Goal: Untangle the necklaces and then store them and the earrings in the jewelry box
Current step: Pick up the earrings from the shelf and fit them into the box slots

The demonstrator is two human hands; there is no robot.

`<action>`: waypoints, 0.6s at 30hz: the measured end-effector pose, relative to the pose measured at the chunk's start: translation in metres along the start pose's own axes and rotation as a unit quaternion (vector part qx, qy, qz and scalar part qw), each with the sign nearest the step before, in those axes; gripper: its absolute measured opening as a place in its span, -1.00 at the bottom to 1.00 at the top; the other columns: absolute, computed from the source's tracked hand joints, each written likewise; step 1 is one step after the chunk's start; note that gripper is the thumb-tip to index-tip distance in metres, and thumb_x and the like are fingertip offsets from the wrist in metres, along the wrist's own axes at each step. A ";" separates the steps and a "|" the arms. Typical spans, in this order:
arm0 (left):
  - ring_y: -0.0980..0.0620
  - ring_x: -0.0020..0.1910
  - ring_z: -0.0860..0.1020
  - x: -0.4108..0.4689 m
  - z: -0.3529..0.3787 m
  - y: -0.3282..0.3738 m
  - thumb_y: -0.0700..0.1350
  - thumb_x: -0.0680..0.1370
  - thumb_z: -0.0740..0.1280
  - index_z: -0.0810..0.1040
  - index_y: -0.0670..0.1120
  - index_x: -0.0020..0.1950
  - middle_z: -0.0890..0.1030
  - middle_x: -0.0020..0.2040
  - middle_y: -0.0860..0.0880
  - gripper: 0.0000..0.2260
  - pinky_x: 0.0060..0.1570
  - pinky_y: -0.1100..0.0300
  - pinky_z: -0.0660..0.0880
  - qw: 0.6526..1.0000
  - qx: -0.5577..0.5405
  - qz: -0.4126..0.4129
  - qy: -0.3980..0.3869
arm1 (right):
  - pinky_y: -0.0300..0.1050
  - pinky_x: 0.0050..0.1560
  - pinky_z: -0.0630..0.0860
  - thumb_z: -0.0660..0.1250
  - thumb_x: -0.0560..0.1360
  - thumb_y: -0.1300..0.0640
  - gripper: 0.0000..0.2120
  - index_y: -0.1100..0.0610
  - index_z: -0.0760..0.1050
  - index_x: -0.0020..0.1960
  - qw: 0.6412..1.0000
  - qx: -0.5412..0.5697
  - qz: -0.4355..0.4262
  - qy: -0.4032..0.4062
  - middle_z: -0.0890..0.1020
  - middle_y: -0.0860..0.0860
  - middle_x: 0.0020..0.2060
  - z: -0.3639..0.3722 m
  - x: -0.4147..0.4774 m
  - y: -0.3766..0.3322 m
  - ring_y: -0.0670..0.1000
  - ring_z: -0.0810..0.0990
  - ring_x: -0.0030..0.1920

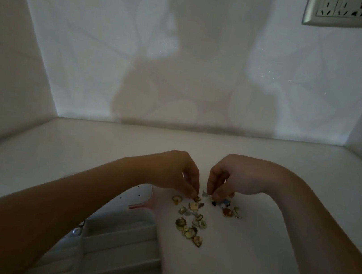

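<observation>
White tabletop, dimly lit: left hand and right hand each pinch a small piece at the upper edge of the scattered earrings, centre frame. Lifting one matched pair cleanly toward the open jewelry box, lower left, seems wisest.

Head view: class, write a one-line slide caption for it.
Left hand and right hand pinch pieces from scattered earrings on a white surface, beside an open jewelry box.

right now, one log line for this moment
left grip: pinches gold piece | right grip: pinches small piece | earrings: loose on table | jewelry box: open, left of earrings
</observation>
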State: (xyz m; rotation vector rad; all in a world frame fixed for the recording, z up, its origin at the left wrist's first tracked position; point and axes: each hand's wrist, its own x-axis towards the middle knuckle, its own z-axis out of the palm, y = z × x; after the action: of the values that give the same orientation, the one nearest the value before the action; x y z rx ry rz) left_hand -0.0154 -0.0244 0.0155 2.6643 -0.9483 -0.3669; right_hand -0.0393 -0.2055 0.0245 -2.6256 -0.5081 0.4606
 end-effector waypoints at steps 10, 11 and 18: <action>0.15 -0.01 0.56 -0.008 -0.004 -0.010 -0.03 0.46 0.46 0.66 0.08 -0.12 0.63 -0.13 0.16 -0.97 0.15 0.18 0.48 0.999 -0.021 -0.038 -0.007 | -0.34 -0.25 0.41 0.48 0.42 0.16 -0.86 -0.01 0.66 -0.04 1.000 0.000 0.002 -0.004 0.69 -0.06 -0.08 0.001 -0.005 -0.005 -0.28 0.52 -0.38; 0.14 -0.01 0.57 -0.010 -0.004 -0.012 -0.02 0.46 0.46 0.67 0.07 -0.10 0.64 -0.12 0.14 -0.95 0.14 0.20 0.48 0.999 -0.028 -0.043 -0.007 | -0.35 -0.26 0.40 0.48 0.42 0.15 -0.86 -0.02 0.66 -0.03 1.000 0.001 -0.002 0.002 0.69 -0.07 -0.07 0.001 -0.006 -0.006 -0.29 0.51 -0.39; 0.16 -0.07 0.59 -0.016 -0.005 -0.021 -0.05 0.48 0.44 0.65 0.07 -0.10 0.67 -0.10 0.11 -0.97 0.08 0.23 0.50 0.997 -0.059 -0.046 -0.009 | -0.42 -0.35 0.37 0.47 0.42 0.20 -0.83 -0.04 0.65 -0.07 1.000 0.016 -0.020 0.009 0.68 -0.07 -0.16 -0.003 -0.016 -0.009 -0.28 0.51 -0.37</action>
State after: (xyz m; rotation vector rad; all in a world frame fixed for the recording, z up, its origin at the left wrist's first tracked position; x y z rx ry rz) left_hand -0.0143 0.0023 0.0154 2.6072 -0.7858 -0.4536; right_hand -0.0546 -0.2052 0.0347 -2.5821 -0.5436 0.4286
